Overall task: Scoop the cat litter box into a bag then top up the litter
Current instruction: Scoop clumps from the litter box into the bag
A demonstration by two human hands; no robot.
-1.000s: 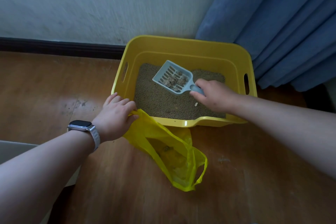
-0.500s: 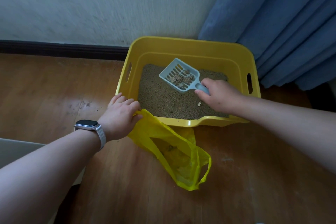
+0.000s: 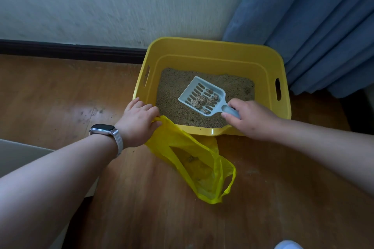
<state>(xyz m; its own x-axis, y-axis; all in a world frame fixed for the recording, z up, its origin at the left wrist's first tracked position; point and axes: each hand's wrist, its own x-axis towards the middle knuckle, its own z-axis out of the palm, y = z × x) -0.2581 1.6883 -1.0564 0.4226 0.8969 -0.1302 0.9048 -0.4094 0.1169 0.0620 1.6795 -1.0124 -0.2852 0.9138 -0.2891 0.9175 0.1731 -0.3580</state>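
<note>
Litter box [image 3: 212, 46]: one, yellow plastic, rectangular, with two slot handles, one in each side wall. Contents: a bed of sandy-brown litter [image 3: 178, 95] covering the bottom, and above it the scoop.

Scoop [image 3: 202, 95]: one, pale grey-blue, slotted. It sits inside the box, over the near-right part of the litter. Its long axis runs diagonally, with the handle at the box's near-right corner and the blade pointing towards the far-left corner. The blade faces up and carries several clumps [image 3: 199, 100] (too small to count exactly).

Bag [image 3: 202, 153]: one, thin yellow translucent plastic, lying on the wooden floor [image 3: 60, 95] just in front of the box's near wall. Its mouth is raised to the box's near-left corner. Dark bits show through the plastic; what they are cannot be told.

Hands: two. The right hand [image 3: 253, 119] is clenched round the scoop's handle, over the box's near rim. The left hand [image 3: 137, 121] is at the box's near-left corner, fingers curled on the bag's upper edge; one watch [image 3: 105, 129] is on its wrist.

Curtain [image 3: 313, 26]: one, blue, at the box's far-right side.
</note>
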